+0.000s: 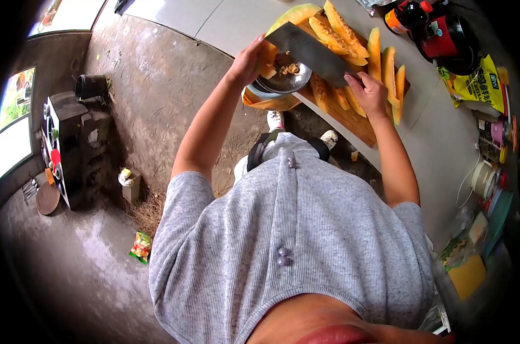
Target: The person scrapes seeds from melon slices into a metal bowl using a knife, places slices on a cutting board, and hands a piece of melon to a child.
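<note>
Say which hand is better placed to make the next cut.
Right, most likely. The right hand holds the cleaver; the left hand is occupied with a melon piece near the metal bowl.

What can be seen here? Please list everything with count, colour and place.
Counter: one, pale, upper right
Cutting board: one, brown, on counter
Melon slices: several, orange, on board
Cleaver: one, dark, in right hand
Melon piece: one, orange, in left hand
Metal bowl: one, silver, upper middle
Bottle: one, dark, upper right
Plastic packet: one, yellow, upper right
Bucket: one, black, upper left
Floor packet: one, multicoloured, lower left
Other items: several, mixed, left and right edges
Shoes: two, whitish, below bowl
Shirt: one, grey, centre
Hands: two, bare, upper middle
</note>
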{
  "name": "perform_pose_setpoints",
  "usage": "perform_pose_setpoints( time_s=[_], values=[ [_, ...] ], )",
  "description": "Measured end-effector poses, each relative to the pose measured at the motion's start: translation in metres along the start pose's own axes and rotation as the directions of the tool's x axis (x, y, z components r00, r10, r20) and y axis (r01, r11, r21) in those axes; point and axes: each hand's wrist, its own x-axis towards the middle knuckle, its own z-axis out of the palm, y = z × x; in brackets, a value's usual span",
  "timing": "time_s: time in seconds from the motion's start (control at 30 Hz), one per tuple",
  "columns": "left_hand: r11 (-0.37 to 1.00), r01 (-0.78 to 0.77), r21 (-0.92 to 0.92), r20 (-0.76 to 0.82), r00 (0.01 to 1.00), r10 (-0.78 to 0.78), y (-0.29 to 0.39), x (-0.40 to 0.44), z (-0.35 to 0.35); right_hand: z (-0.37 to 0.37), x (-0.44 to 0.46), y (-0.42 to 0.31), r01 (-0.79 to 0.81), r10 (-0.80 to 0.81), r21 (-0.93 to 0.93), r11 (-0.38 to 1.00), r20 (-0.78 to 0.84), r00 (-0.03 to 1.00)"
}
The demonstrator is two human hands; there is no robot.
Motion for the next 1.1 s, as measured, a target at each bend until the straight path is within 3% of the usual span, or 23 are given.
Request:
perform_pose_setpoints(
  time_s=[0.07,0.17,0.3,0.47,0.6,0.7,0.8,0.83,0.9,0.93,0.97,1.1],
  values=[
    [0.993,0.052,-0.109,0.008,0.999,-0.051,-0.006,0.005,0.005,-0.004,0.003,-0.005,-0.056,0.057,-0.014,0.998,0.025,0.998],
    [0.994,0.005,-0.108,0.055,0.998,0.001,-0.003,-0.008,0.023,0.010,-0.001,0.000,0.021,-0.022,0.014,1.000,0.018,1.000],
    [0.995,-0.094,-0.013,0.044,0.994,0.095,-0.009,-0.009,0.027,0.003,0.000,-0.012,-0.015,0.015,0.001,1.000,0.082,0.997],
    [0.988,0.020,-0.151,0.222,0.975,0.014,-0.006,-0.009,0.019,0.012,-0.003,-0.007,0.030,-0.033,0.039,0.999,0.077,0.996],
    [0.985,-0.022,-0.172,0.227,0.972,0.061,-0.008,-0.003,0.006,0.014,-0.004,-0.008,0.032,-0.038,0.066,0.997,0.084,0.996],
    [0.994,-0.027,-0.110,0.179,0.983,0.046,-0.003,-0.002,0.009,0.012,-0.003,-0.007,0.052,-0.054,0.019,0.998,0.093,0.994],
    [0.988,0.037,-0.148,0.126,0.992,-0.018,-0.001,0.002,0.002,0.009,-0.003,-0.004,0.069,-0.076,0.097,0.993,0.071,0.995],
    [0.965,-0.152,0.213,0.142,0.982,0.123,-0.004,0.011,-0.011,0.008,-0.003,-0.001,0.082,-0.087,0.069,0.994,0.073,0.994],
    [0.780,-0.319,0.538,0.207,0.947,0.245,-0.008,0.019,-0.027,0.005,-0.003,0.000,0.095,-0.098,0.042,0.995,0.074,0.992],
    [0.940,-0.159,0.302,0.114,0.985,0.129,0.001,0.012,-0.014,0.001,-0.004,-0.002,0.068,-0.068,0.013,0.998,0.067,0.995],
    [1.000,0.010,0.027,0.058,0.998,-0.011,0.006,0.006,-0.004,-0.001,-0.004,-0.004,0.040,-0.039,-0.016,0.999,0.061,0.997],
    [0.995,0.008,-0.102,0.068,0.998,-0.001,0.009,0.002,0.006,-0.005,-0.009,-0.003,-0.019,0.021,-0.099,0.995,0.024,0.999]
  ],
)
